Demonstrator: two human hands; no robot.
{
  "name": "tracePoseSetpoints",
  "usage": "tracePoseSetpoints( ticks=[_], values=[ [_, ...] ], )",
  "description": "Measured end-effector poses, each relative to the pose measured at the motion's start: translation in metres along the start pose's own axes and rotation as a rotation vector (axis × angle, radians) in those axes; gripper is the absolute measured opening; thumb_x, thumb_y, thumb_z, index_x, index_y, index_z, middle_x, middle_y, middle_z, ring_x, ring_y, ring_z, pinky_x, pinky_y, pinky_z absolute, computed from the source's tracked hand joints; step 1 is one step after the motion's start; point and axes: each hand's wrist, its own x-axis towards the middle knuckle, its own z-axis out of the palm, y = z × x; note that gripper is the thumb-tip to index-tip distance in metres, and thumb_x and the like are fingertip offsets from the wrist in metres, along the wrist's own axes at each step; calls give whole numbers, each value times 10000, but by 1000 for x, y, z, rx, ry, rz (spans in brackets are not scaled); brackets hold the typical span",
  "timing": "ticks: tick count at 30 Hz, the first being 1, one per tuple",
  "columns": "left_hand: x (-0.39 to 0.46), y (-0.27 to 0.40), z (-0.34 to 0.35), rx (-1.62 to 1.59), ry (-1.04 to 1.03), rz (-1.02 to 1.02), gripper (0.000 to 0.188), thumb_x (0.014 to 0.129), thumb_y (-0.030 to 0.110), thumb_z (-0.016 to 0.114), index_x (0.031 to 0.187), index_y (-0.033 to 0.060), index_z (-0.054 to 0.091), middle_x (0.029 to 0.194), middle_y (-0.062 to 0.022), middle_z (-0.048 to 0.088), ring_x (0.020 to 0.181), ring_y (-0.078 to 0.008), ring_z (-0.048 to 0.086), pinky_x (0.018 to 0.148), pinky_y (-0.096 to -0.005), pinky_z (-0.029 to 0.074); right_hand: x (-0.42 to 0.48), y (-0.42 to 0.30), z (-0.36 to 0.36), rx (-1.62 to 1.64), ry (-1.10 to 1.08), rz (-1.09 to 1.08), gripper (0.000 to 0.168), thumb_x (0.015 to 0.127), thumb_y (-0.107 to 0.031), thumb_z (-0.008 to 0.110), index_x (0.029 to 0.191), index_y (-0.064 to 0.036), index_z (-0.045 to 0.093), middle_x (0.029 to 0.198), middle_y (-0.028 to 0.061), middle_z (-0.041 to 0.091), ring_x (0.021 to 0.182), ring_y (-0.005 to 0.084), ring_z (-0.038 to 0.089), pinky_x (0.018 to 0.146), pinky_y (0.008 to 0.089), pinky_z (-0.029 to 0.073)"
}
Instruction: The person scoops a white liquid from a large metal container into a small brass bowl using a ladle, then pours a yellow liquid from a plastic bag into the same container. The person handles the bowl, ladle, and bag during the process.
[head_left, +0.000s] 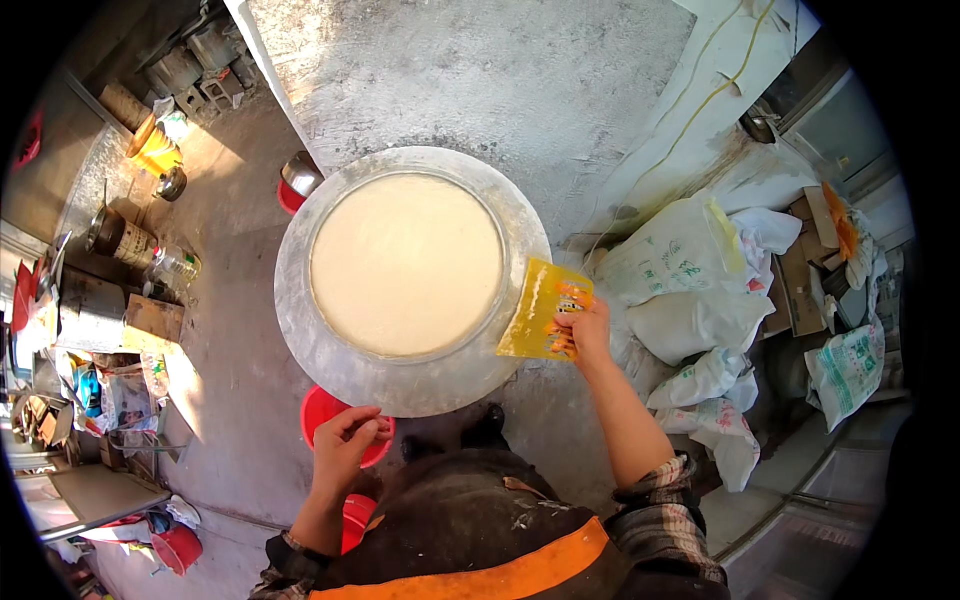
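Note:
A wide round metal basin with a broad flat rim (420, 386) stands before me, filled with smooth cream-coloured dough or batter (405, 262). My right hand (589, 330) grips a yellow translucent plastic scraper (536, 311) with some pale residue on it, at the right side of the rim. Near the rim's lower left edge is my left hand (349, 442), fingers partly curled and apart, holding nothing, above a red plastic bucket (319, 412).
White woven sacks (660, 262) lie on the right beside cardboard (799, 292). Behind the basin is a pale worn surface (480, 90). A metal bowl (301, 174) sits at its left. Yellow buckets (157, 150) and a plastic bottle (178, 262) stand farther left.

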Motion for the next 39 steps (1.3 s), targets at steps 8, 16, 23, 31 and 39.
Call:
tracePoseSetpoints(
  ticks=[8, 16, 23, 31, 39],
  values=[
    [0, 4, 12, 6, 60, -46, 209, 834, 15, 494, 1015, -69, 557, 845, -151, 622, 724, -214, 626, 684, -301, 516, 37, -23, 6, -78, -153, 21, 440, 710, 103, 487, 1107, -74, 555, 673, 132, 591, 425, 168, 545, 299, 280, 392],
    [-5, 9, 40, -114, 139, -171, 197, 838, 13, 495, 996, -80, 566, 840, -144, 626, 728, -198, 621, 689, -291, 511, 64, -46, 6, -112, -290, 76, 442, 718, 96, 496, 1126, -67, 540, 663, 138, 582, 456, 170, 560, 303, 281, 396],
    [-5, 8, 61, -116, 184, -185, 197, 839, 19, 492, 991, -78, 571, 841, -140, 625, 720, -201, 623, 676, -283, 510, 107, -65, 8, -162, -395, 50, 424, 720, 84, 495, 1126, -29, 532, 668, 119, 578, 458, 180, 561, 324, 293, 414],
    [-5, 9, 69, -113, 225, -186, 195, 852, 31, 478, 1008, -57, 554, 849, -149, 622, 728, -228, 632, 682, -314, 523, 137, -62, 16, -139, -493, -8, 403, 700, 107, 487, 1069, -24, 581, 675, 121, 587, 449, 183, 552, 323, 295, 412],
    [-9, 10, 75, -128, 234, -184, 197, 854, 35, 481, 1012, -55, 555, 849, -148, 622, 731, -229, 634, 679, -305, 529, 128, -75, 16, -213, -508, 89, 420, 699, 108, 491, 1078, -49, 582, 640, 129, 580, 419, 177, 529, 307, 290, 391]
  ],
)
